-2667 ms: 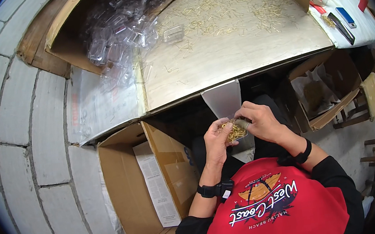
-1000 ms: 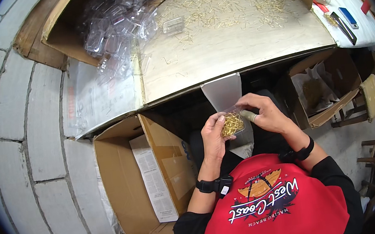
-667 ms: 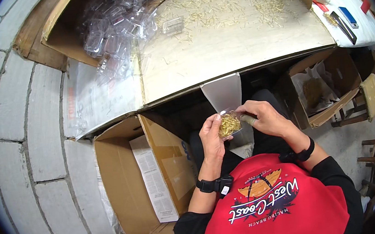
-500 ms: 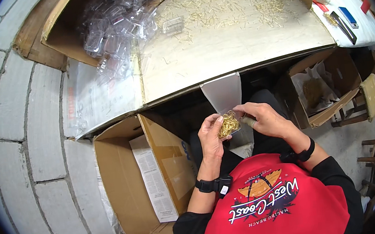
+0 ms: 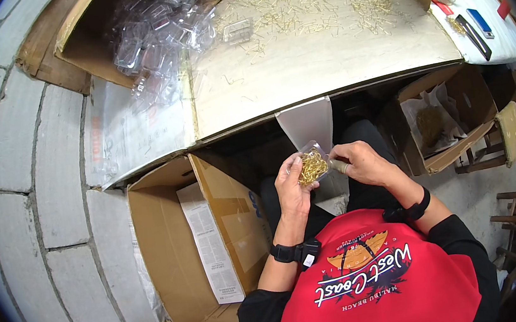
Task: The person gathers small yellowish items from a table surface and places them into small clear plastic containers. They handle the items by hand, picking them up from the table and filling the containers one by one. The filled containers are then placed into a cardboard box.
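Note:
My left hand (image 5: 291, 182) grips a small clear plastic box (image 5: 315, 147) packed with thin, bent gold-coloured metal hooks (image 5: 313, 167). The box is held above my lap, just off the table's front edge. At its right side is my right hand (image 5: 360, 163), with thumb and fingers curled together close to the box's edge. Whether those fingertips pinch the box or a small piece is too small to make out. Behind the box, a pale chute-like panel (image 5: 308, 123) slants down from the table edge.
Many loose hooks (image 5: 374, 11) lie scattered on the table (image 5: 324, 67). Clear boxes (image 5: 155, 39) spill from a carton (image 5: 77, 51) at the far left. An open carton (image 5: 174, 259) stands left of me, another (image 5: 459, 138) at right. Tweezers (image 5: 474, 38) lie at the far right.
The box has tilted, and more of its clear upper part shows. My right hand has shifted slightly down and right, away from the box's top.

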Demonstrator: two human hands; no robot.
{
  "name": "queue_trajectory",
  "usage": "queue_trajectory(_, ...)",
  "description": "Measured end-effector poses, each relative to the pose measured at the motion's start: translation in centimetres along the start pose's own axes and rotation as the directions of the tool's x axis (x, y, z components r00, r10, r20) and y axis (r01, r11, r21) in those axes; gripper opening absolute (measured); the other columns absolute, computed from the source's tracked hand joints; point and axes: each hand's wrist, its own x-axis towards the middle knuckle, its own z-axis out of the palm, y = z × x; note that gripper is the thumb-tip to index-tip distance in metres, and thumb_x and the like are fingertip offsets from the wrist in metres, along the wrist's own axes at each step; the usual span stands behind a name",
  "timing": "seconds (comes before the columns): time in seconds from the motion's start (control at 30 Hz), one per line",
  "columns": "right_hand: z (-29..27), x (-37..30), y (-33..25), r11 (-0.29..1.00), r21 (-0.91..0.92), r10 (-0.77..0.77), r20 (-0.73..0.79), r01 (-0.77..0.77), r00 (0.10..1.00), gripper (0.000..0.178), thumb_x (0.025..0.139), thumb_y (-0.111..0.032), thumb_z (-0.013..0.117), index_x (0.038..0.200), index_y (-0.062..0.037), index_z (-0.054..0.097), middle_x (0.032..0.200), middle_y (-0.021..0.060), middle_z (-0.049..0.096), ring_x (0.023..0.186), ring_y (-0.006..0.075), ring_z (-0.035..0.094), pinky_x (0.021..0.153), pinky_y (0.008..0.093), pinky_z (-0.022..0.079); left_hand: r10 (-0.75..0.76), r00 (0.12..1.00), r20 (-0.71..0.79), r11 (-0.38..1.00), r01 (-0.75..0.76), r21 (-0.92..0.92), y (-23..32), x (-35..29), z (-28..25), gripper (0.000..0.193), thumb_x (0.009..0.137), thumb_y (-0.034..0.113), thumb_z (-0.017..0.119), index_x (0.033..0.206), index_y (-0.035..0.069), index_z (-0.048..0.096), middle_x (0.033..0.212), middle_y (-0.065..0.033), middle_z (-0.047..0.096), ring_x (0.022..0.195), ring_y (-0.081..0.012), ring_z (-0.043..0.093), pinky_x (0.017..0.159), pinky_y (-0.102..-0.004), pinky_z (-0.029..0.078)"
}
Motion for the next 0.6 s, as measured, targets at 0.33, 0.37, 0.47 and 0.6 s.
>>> queue_trajectory(0.33, -0.2, -0.1, -0.3, 0.996, 0.092, -0.003, 0.038, 0.0, 0.999, 0.009, 0.081, -0.005, 0.064, 0.087, 0.0007, 0.062, 0.071, 0.0134, 0.063, 0.063, 0.0227, 0.062, 0.058, 0.0325, 0.047, 0.017, 1.0, -0.015, 0.999, -0.018, -0.039, 0.3, 0.1, 0.0, 0.02, 0.093, 0.018, 0.054, 0.107, 0.003, 0.055, 0.091, -0.0083, 0.065, 0.071, -0.0156, 0.065, 0.045, -0.0262, 0.054)
queue_trajectory(0.37, -0.3, 0.0, -0.5, 0.987, 0.154, 0.048, -0.027, -0.043, 0.998, 0.007, 0.081, -0.004, 0.063, 0.087, 0.0008, 0.063, 0.07, 0.0112, 0.063, 0.062, 0.0187, 0.061, 0.057, 0.0308, 0.047, 0.009, 1.0, -0.006, 0.999, -0.01, -0.046, 0.4, 0.1, 0.0, 0.021, 0.093, 0.018, 0.054, 0.108, 0.003, 0.055, 0.091, -0.0082, 0.065, 0.071, -0.0157, 0.065, 0.045, -0.0264, 0.055)
queue_trajectory(0.47, -0.3, 0.2, -0.6, 0.952, 0.29, 0.129, -0.095, -0.096, 0.987, 0.007, 0.082, -0.001, 0.062, 0.089, 0.0013, 0.062, 0.07, 0.0063, 0.062, 0.062, 0.01, 0.058, 0.056, 0.0256, 0.046, -0.005, 1.0, -0.006, 0.999, 0.005, -0.048, 0.5, -0.1, 0.3, 0.021, 0.094, 0.019, 0.054, 0.108, 0.004, 0.054, 0.092, -0.0085, 0.065, 0.072, -0.0157, 0.066, 0.046, -0.0269, 0.056)
queue_trajectory(0.6, 0.6, 0.0, -0.9, 0.947, 0.319, 0.096, -0.159, -0.041, 0.983, 0.01, 0.083, 0.0, 0.061, 0.092, 0.0009, 0.061, 0.07, 0.0064, 0.062, 0.062, 0.0097, 0.058, 0.055, 0.0247, 0.046, 0.025, 0.997, -0.066, 1.0, -0.025, -0.005, 0.5, -0.3, 0.8, 0.022, 0.094, 0.02, 0.053, 0.108, 0.004, 0.054, 0.092, -0.0093, 0.064, 0.073, -0.0158, 0.066, 0.047, -0.0273, 0.056)
